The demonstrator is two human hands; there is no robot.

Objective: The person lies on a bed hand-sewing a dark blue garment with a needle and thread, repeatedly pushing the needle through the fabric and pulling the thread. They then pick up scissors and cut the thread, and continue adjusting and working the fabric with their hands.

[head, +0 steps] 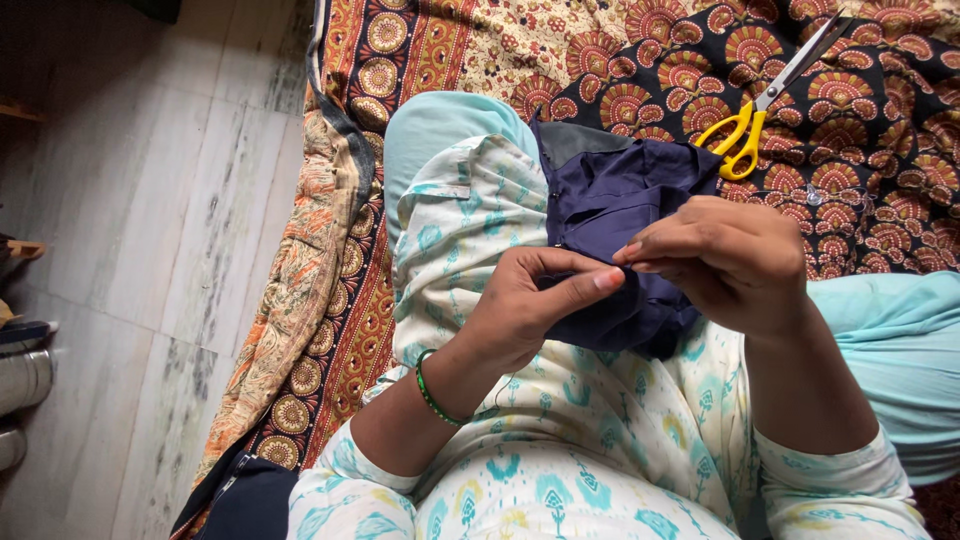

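The dark blue cloth [620, 215] lies bunched on your lap, over the knee of your pale printed dress, and you sit on a patterned bed cover [600, 60] near its left edge, by the stone floor [150, 200]. The cloth looks soft, thin and light. It will fold and slide easily, so it is best held by pinching a folded edge, not by grabbing the loose middle.

Your left hand [520, 310] is mostly curled closed, with the thumb stretched out straight and pressing on the cloth. Your right hand [730, 255] is curled too, with thumb and first finger pinched tight together right at the tip of your left thumb. It may hold something very thin there (a needle or thread, perhaps), but it is too small for me to tell.

Yellow-handled scissors [765, 100] lie on the bed cover just past the cloth, and neither hand touches them.
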